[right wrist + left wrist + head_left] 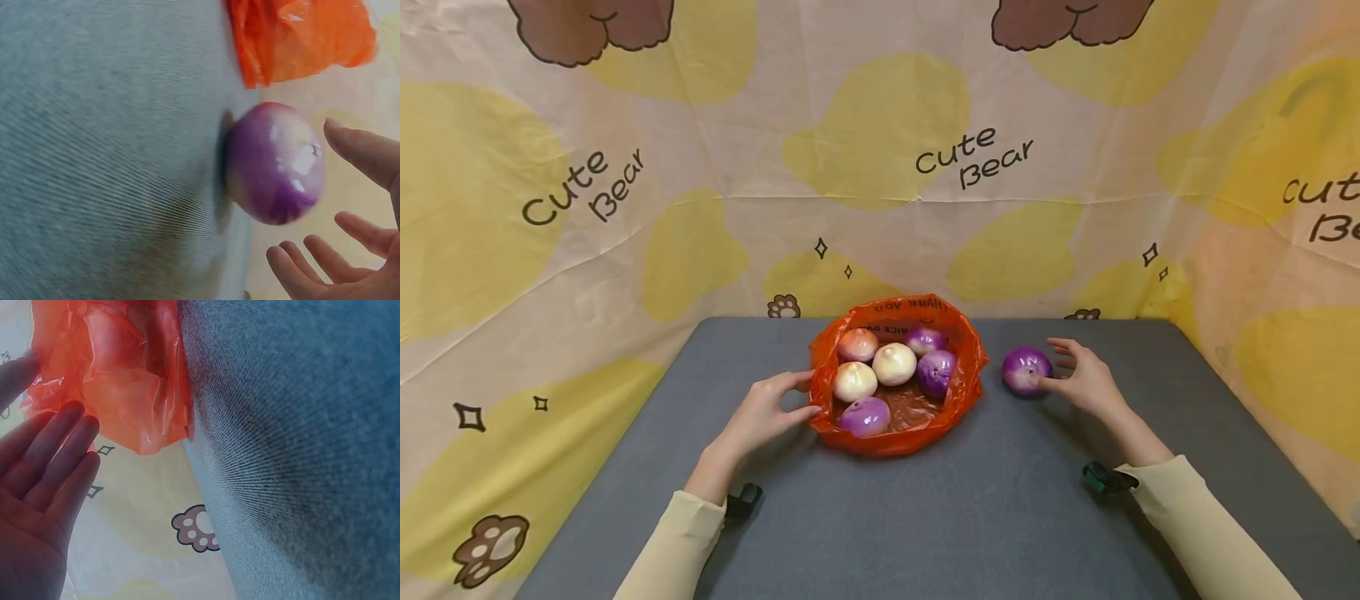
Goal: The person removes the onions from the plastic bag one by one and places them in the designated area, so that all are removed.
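An orange-red plastic bag [889,447] stands on the table with its mouth spread wide. Inside lie several onions, among them a purple onion [865,417] at the front and a pale onion [894,364] in the middle. My left hand [766,410] touches the bag's left side with fairly straight fingers; the left wrist view has them against the thin plastic [125,400]. To the right of the bag, a single purple onion [1027,371] sits on the table. Around its right side my right hand [1086,382] is spread. In the right wrist view, thumb and fingers stand apart from this onion [275,164].
The grey table [895,525] reaches back to a patterned cloth backdrop [880,150] with bear prints and lettering. Dark straps, such as the right wrist's strap [1108,479], sit at both wrists beside the cream sleeves.
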`<action>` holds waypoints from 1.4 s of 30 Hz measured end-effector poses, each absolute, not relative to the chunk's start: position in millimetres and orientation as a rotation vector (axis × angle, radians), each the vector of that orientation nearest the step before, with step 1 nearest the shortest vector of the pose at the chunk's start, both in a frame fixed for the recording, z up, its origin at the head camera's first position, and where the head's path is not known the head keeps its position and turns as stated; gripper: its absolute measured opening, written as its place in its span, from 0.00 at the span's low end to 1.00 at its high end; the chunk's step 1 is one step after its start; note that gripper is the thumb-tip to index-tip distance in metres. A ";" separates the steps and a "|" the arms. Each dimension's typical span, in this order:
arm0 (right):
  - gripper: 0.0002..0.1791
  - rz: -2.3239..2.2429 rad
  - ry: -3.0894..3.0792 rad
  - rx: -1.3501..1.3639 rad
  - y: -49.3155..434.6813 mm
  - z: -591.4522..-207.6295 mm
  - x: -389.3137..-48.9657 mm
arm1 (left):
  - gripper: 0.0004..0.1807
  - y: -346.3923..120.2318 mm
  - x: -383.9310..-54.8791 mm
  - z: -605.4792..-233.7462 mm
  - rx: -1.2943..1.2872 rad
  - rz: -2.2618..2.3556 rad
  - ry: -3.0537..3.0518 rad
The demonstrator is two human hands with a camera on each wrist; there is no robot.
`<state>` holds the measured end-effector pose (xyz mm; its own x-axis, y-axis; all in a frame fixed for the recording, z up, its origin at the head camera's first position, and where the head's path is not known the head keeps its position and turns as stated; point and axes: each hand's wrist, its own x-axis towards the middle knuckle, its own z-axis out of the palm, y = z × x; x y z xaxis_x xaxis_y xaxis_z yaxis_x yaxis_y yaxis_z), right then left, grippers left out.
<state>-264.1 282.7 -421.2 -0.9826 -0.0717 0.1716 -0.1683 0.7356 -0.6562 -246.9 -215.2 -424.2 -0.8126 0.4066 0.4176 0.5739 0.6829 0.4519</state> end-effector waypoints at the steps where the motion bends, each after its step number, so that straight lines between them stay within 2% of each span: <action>1: 0.43 1.073 -2.796 0.192 283.3 -418.9 -263.3 | 0.29 -215.4 -246.6 -424.3 -0.779 -0.841 -2.613; 12: 0.40 1.120 -2.696 0.195 276.7 -383.6 -249.7 | 0.29 -216.3 -248.8 -425.6 -0.783 -0.836 -2.616; 24: 0.37 1.187 -2.665 0.320 248.5 -355.0 -243.9 | 0.29 -215.9 -249.1 -424.3 -0.801 -0.835 -2.602; 42: 0.36 1.300 -2.724 0.497 190.3 -346.0 -251.2 | 0.29 -212.4 -248.7 -423.1 -0.819 -0.853 -2.601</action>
<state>-251.2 190.3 -346.0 -0.9439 -0.2538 0.2111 -0.3238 0.5868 -0.7421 -248.7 -212.4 -423.1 -0.7986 0.4276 0.4234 0.5953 0.6642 0.4521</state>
